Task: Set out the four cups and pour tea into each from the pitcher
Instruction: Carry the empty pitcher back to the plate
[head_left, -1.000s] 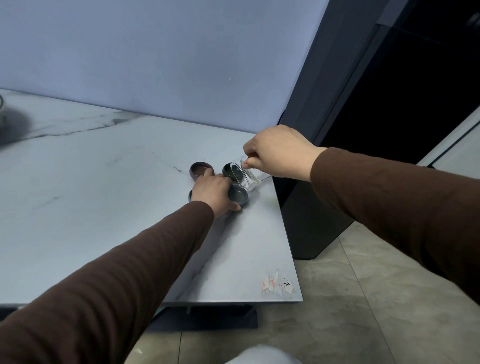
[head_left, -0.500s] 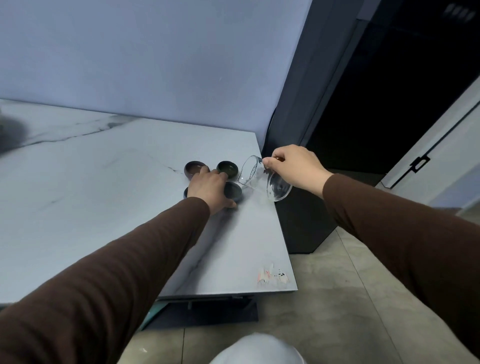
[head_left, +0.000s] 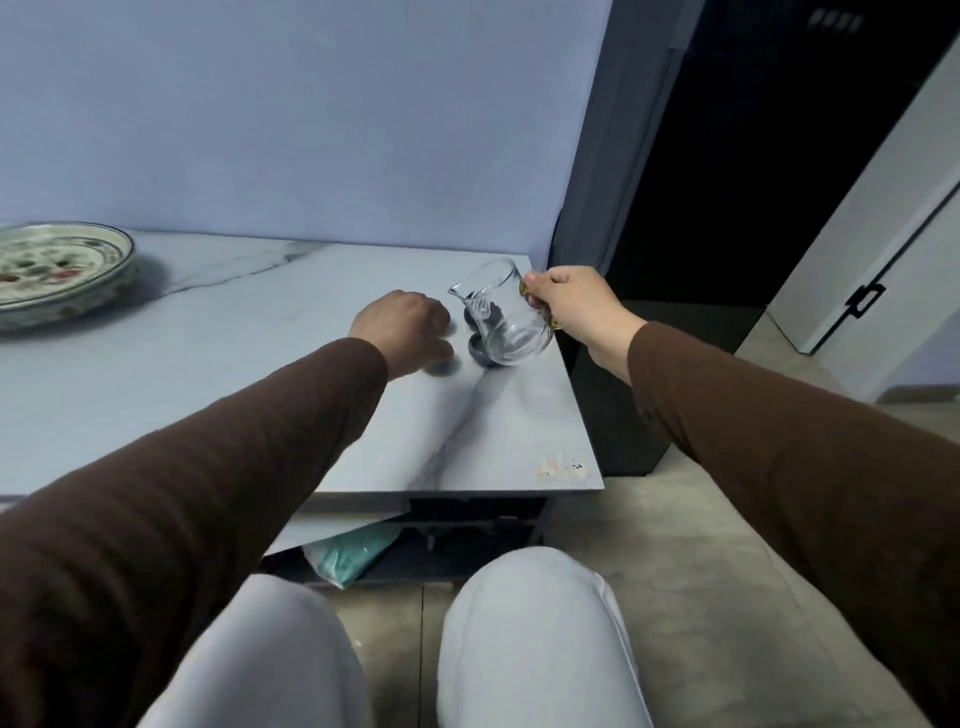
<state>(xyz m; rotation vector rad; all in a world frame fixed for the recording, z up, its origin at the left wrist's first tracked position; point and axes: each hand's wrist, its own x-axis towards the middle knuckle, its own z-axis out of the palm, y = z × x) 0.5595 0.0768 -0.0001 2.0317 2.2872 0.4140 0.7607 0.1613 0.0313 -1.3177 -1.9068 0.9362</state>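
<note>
My right hand (head_left: 574, 306) grips the handle of the clear glass pitcher (head_left: 506, 319), held just above the table's far right corner, nearly upright with its spout pointing left. The small dark cups stand in a cluster there. One cup (head_left: 477, 351) shows beside the pitcher's base and another is seen through the glass. My left hand (head_left: 405, 326) lies curled over the left cups, and a dark cup edge (head_left: 441, 368) shows under its fingers. The other cups are hidden by the hand, and the image is blurred there.
The marble table (head_left: 208, 395) ends just right of the cups, with a dark cabinet (head_left: 613, 415) beyond the edge. A painted plate (head_left: 57, 270) sits at the far left. My knees in pale trousers (head_left: 530, 623) are below the table's front edge. A teal bag (head_left: 353, 551) lies underneath.
The pitcher has swung from tipped over the cups back to nearly upright and risen a little. My left hand stays on the cups. The view has dropped, showing my knees and the plate.
</note>
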